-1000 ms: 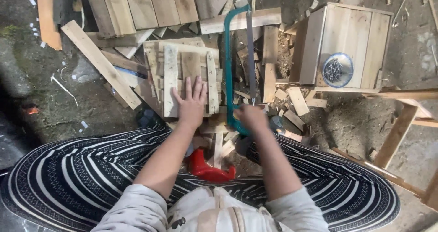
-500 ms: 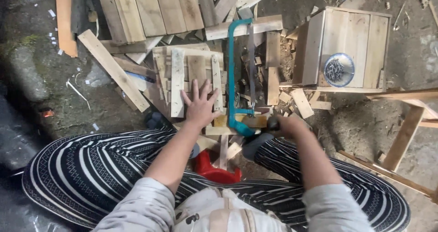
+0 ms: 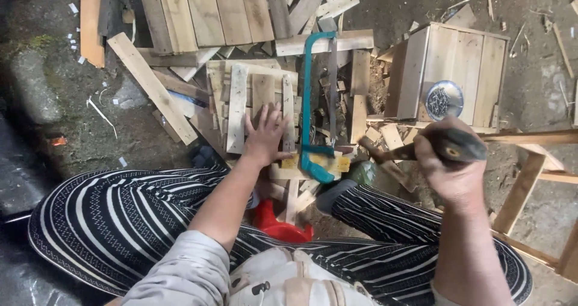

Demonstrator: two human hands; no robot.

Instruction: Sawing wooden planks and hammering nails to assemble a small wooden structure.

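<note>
L hand (image 3: 264, 134) is lying spread flat on a rough slatted wood panel (image 3: 253, 101); R hand (image 3: 448, 161) is fisting a dark hammer handle (image 3: 415, 151), long axis pointing left toward the teal hacksaw (image 3: 316, 101).

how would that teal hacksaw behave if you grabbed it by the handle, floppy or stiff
The hacksaw probably lifts stiff: its teal frame looks rigid. The thin blade may flex sideways. Long and narrow, it likely feels front-heavy from the handle, and lying flat on the wood slats it shouldn't roll.

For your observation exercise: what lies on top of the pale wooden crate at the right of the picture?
On the wooden crate rests a round open tin holding small dark metal pieces, probably nails. The crate's inside is hidden by its slats, and the raised right hand covers the ground just before it.
</note>
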